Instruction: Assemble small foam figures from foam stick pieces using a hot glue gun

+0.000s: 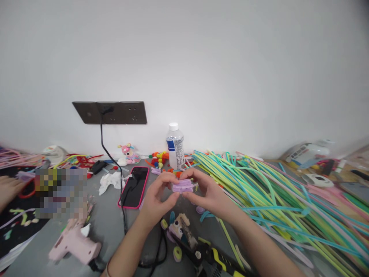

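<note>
Between my two hands is a small piece of bundled lilac pipe cleaner [182,186], pinched from both sides. My left hand [160,194] grips its left end with thumb and fingertips. The right end sits between the thumb and fingers of my right hand [205,192]. Below them on the table lies a partly made figure with a googly eye [176,227], lilac and green parts around it. Black and yellow cutting pliers [198,254] lie against that figure, their handles toward the lower right.
Long green, yellow and blue pipe cleaners [245,188] spread across the right. A pink-cased phone [134,187], crumpled tissue [110,182] and pink glue gun [75,242] lie left. A bottle [175,148] stands behind; a cord [105,142] hangs from the socket. Another person's hand [10,188] is far left.
</note>
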A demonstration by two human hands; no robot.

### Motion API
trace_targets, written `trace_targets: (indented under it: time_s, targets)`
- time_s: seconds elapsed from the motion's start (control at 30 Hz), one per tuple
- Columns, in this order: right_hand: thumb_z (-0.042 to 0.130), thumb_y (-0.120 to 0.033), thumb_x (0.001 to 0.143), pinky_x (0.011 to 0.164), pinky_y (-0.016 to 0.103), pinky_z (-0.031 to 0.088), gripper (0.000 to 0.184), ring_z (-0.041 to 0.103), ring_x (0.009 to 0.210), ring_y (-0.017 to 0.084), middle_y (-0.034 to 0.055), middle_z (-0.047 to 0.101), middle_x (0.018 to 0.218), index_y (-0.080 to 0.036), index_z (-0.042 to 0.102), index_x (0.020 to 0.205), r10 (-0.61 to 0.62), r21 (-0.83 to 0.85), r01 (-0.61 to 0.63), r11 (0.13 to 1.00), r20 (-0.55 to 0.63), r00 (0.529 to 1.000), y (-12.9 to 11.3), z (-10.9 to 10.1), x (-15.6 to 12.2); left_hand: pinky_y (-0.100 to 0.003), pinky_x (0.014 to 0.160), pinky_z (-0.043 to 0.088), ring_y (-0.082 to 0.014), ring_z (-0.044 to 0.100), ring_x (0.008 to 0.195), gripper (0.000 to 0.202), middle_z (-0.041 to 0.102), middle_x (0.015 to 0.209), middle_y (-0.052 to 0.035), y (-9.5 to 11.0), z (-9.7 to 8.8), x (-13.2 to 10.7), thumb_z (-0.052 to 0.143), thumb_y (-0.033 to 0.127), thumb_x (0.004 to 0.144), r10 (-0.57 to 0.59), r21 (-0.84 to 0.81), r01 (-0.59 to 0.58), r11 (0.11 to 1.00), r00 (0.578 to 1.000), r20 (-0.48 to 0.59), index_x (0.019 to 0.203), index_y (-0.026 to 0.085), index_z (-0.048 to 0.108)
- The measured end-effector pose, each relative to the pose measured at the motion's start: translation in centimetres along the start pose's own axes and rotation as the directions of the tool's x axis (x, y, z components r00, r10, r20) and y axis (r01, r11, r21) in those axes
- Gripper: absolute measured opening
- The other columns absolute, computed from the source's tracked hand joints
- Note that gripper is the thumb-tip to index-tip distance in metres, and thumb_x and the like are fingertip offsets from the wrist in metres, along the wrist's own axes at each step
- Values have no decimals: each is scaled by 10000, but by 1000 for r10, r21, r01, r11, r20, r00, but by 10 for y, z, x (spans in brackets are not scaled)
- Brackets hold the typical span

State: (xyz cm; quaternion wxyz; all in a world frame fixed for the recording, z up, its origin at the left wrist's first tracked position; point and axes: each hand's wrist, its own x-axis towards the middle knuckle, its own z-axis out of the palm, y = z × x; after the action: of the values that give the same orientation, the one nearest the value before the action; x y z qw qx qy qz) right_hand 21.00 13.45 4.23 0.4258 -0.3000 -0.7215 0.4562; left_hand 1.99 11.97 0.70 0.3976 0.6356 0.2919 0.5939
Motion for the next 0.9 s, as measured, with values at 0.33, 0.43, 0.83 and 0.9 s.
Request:
trace_targets:
  time_s: [0.33, 0.43, 0.83, 0.9]
  targets:
    - [713, -365, 907, 926, 372, 501, 216, 622, 1046, 228, 61, 659, 1058, -253, 646, 1078, -92, 128, 94, 987, -25, 995, 3, 1, 2, -299, 801, 508, -204, 630, 937, 149, 661, 975, -74, 1, 3, 2, 711, 262, 864, 8, -33, -9, 999, 999, -45, 1002, 211, 685]
    - [734, -393, 889, 917, 383, 508, 229, 632, 1037, 234, 64, 675, 1035, -244, 668, 1050, -82, 152, 84, 985, -20, 996, 3, 0, 2, -291, 795, 501, -198, 627, 932, 144, 652, 977, -68, 2, 3, 2, 707, 252, 867, 19, -36, -21, 999, 999, -43, 1003, 213, 680]
    - [775, -406, 851, 914, 387, 512, 232, 660, 999, 239, 69, 713, 989, -225, 708, 980, -34, 187, 39, 982, -25, 999, 0, 0, 4, -299, 811, 490, -197, 613, 928, 154, 636, 964, -57, 0, 3, 2, 709, 246, 862, 8, -48, -10, 999, 1000, -23, 1008, 218, 668]
    - [773, -401, 852, 899, 384, 516, 225, 662, 981, 235, 69, 713, 976, -223, 707, 971, -35, 167, 38, 985, -22, 999, 0, 0, 4, -298, 813, 487, -197, 612, 925, 143, 635, 963, -56, -1, 3, 1, 704, 248, 864, 11, -44, -12, 999, 1000, -26, 999, 219, 669]
